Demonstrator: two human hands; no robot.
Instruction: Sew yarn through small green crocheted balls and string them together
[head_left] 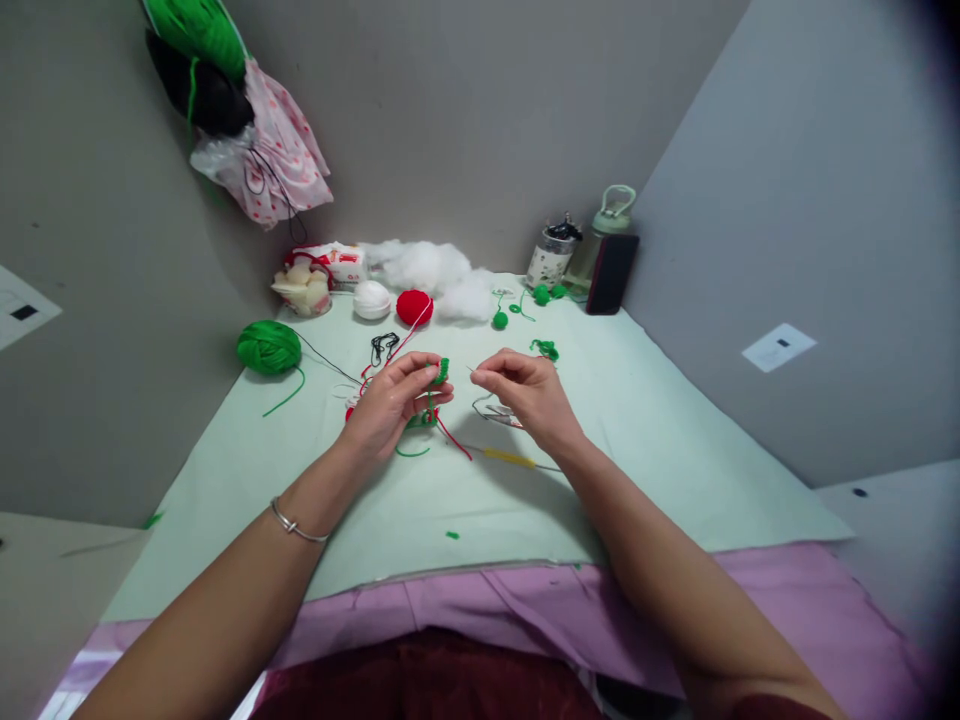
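Grey partition walls meet in a corner behind a table spread with a pale green cloth (637, 440). High on the left wall hangs one pink patterned bag (281, 160) under a bundle of green and black yarn, which seems to be there to keep the work area free.

On the cloth's left edge lies one large green yarn ball (268, 346), its strand trailing loose. Behind it stands one tub of cream-coloured pieces (304, 288); then one white ball (372, 299) and one red ball (414, 306), side by side, with a heap of white stuffing (435, 268) just behind them.

The left hand (394, 400), with a bangle at its wrist, is closed narrowly; thumb and fingertips pinch a small green crochet piece (441, 370) upright above the middle of the cloth, apparently so that its edge faces the other hand. A red strand (454, 440) hangs from beneath it.

The right hand (525, 390) is also pinched tight, holding a thin needle (471, 370) whose tip points at the piece, near it but apart. One yellow-handled crochet hook (510, 458) lies below, set aside within reach.

Farther right I count three small green balls (500, 320), one green scrap (545, 349), one jar (550, 258) and one water bottle (611, 235); a dark flat case (611, 272) leans against the bottle.
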